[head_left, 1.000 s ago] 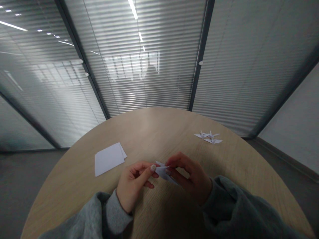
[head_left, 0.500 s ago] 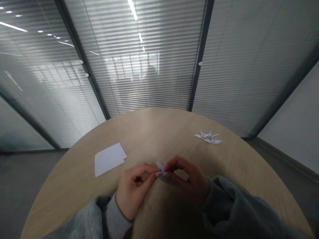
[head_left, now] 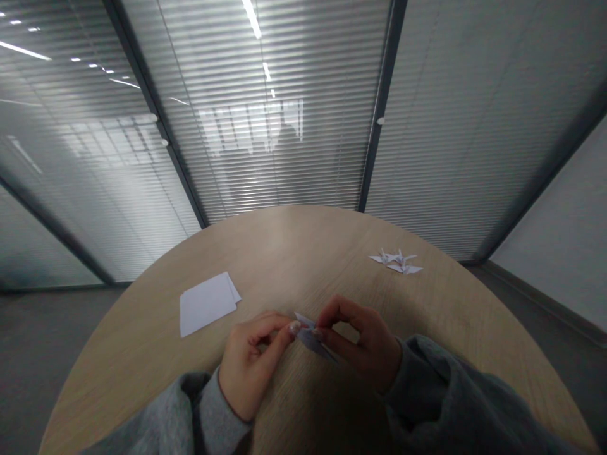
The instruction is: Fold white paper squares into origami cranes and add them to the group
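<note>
A small folded white paper piece, an origami crane by its pointed wings (head_left: 313, 342), is held between my two hands over the near middle of the table. My left hand (head_left: 253, 357) pinches its left side between thumb and forefinger. From the right, my right hand (head_left: 358, 338) pinches it with thumb and fingertips. One pointed end sticks up and away between the hands, and another points down toward me. The fingertips hide part of the folds.
White paper sheets (head_left: 207, 306) lie stacked at the left of the round wooden table (head_left: 294, 253). Several finished paper cranes (head_left: 401, 262) sit in a cluster at the right back. Beyond the table's far edge stand glass panels with blinds (head_left: 284, 170).
My left thumb and fingertips have shifted slightly left along the paper, showing more of its lower wing. The paper has turned a little. My right hand has barely moved.
</note>
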The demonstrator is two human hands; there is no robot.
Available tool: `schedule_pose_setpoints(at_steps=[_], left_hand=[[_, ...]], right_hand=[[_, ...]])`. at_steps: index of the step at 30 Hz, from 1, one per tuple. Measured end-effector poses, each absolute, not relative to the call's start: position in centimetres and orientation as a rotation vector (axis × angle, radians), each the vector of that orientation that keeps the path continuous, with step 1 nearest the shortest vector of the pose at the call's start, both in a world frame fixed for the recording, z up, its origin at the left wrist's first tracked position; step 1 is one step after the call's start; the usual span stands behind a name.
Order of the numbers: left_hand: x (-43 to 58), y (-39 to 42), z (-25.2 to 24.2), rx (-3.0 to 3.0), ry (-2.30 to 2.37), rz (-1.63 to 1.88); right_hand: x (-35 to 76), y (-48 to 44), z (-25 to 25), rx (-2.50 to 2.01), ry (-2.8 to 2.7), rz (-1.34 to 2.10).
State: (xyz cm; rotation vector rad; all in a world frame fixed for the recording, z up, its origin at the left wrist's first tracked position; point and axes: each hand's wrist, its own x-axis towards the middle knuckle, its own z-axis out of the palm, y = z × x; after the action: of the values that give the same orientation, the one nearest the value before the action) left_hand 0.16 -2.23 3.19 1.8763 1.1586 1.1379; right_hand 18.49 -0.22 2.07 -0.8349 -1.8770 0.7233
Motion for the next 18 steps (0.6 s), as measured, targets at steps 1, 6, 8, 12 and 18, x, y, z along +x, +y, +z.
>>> schedule_pose_setpoints(at_steps=[1,6,8,12,18], left_hand=[[0.12,-2.24,3.13,1.883,1.167,1.128],[-0.02,-2.08,2.80,1.886,1.213,1.098],[-0.01,-2.02,2.75,1.861,1.216,1.115],[0.21,-2.07,2.89,1.794,1.167,1.149],[0.57,-2.07,3.06,1.737,1.187,1.177]], right_hand=[[18.47,-0.21,2.03,-0.838,-1.874,0.724],[18.34,-0.13,1.83,-0.832,-1.868,0.724],[18.31,-0.09,1.77,-0.823,-1.860,0.722],[18.37,-0.09,1.72,-0.824,-1.853,0.732],[18.40,-0.06,1.72,-0.800,-1.872,0.721]])
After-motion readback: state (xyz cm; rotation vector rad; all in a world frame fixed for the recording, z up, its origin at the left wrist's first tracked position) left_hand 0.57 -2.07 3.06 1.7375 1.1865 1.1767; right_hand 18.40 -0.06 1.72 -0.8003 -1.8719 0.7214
